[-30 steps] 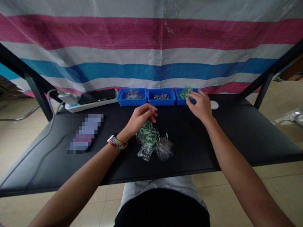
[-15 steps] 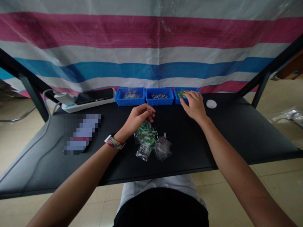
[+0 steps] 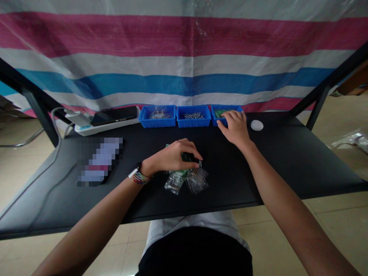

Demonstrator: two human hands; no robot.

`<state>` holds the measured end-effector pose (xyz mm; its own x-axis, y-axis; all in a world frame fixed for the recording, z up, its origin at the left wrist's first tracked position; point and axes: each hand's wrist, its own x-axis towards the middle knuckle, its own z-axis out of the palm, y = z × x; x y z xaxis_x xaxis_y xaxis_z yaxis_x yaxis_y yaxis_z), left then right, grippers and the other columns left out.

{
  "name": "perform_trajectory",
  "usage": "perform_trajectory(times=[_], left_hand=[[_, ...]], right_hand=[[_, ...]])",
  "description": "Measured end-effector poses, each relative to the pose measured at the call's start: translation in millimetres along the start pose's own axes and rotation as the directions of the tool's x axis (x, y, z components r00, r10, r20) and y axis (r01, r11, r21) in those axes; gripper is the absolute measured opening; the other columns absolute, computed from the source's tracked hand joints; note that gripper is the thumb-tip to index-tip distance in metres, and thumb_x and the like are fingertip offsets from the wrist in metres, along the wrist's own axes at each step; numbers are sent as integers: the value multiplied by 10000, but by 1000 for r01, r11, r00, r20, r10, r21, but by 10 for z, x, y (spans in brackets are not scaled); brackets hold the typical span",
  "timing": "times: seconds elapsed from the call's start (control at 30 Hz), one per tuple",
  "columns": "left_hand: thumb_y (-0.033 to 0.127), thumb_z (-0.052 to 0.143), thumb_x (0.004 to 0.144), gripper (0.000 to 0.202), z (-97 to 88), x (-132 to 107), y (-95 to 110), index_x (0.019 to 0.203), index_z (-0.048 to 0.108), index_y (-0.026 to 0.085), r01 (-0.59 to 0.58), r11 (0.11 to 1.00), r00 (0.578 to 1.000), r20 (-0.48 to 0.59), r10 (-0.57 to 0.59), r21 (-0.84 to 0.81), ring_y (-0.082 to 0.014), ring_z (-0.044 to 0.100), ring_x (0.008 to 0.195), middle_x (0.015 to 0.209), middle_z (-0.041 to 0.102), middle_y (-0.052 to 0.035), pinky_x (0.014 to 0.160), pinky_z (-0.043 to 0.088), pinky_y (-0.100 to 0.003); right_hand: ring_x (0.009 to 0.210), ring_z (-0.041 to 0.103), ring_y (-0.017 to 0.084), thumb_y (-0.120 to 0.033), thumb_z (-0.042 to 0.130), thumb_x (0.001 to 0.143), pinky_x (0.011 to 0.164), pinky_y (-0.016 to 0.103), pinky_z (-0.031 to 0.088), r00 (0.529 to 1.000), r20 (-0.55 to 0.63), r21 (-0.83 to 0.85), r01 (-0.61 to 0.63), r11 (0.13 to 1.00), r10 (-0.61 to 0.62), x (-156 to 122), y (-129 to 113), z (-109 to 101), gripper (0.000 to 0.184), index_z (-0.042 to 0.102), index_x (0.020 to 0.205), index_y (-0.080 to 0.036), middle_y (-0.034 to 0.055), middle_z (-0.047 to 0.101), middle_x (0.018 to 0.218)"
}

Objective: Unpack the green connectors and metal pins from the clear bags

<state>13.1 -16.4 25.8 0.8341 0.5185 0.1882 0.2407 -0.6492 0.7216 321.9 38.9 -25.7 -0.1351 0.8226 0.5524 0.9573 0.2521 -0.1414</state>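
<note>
My left hand (image 3: pixel 179 155) reaches over a small pile in the middle of the table. Its thumb and forefinger close on a small, slim metal pin (image 3: pixel 200 163) at the pile's right side. Under and in front of this hand lie green pieces (image 3: pixel 181 174), partly hidden, and clear plastic bags (image 3: pixel 197 181) with small parts inside. My right hand (image 3: pixel 234 124) rests at the right blue bin (image 3: pixel 215 121), fingers over its rim and thumb apart at the front. Green packets (image 3: pixel 220 113) show in that bin beside the fingers; the fingertips are partly hidden.
Beside it stand a middle blue bin (image 3: pixel 194 122) of metal pins and a left blue bin (image 3: pixel 157 122) of clear bags. A phone (image 3: pixel 115 115) lies on a white power strip (image 3: pixel 86 131); a blurred-screen phone (image 3: pixel 100 161) is nearer. A white disc (image 3: pixel 257 125) lies right.
My left hand has moved right and toward me, from the pile's far edge to the metal pin. My right hand has stayed at the right bin.
</note>
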Motion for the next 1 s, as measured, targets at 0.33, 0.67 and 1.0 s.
perform_trajectory(times=[0.33,0.67,1.0], left_hand=[[389,925,776,357,94,-2,55,1073,789,245,-20,985,991,133,-3,169,-255,644,984,917,763,-24,921,387,-382],[279,811,877,154,44,-13,-20,968,724,191,72,995,997,5,-72,-67,-182,669,878,932,745,-22,842,475,-317],[302,897,819,332,35,31,-95,1014,674,151,29,835,901,-348,-260,-550,-120,657,751,889,693,-17,703,539,-241]], right_hand=[[1357,537,401,-422,545,1042,1257,634,286,999,-30,-1,-24,1000,24,-29,-32,58,370,691,1272,-171,174,701,1352],[1312,590,362,-305,586,997,1156,580,438,975,-209,167,-35,985,70,12,-55,55,271,694,1214,-182,185,669,1339],[576,610,130,-489,643,1002,532,261,464,975,222,904,-193,380,-33,-196,-864,-341,288,707,1005,-208,3,692,763]])
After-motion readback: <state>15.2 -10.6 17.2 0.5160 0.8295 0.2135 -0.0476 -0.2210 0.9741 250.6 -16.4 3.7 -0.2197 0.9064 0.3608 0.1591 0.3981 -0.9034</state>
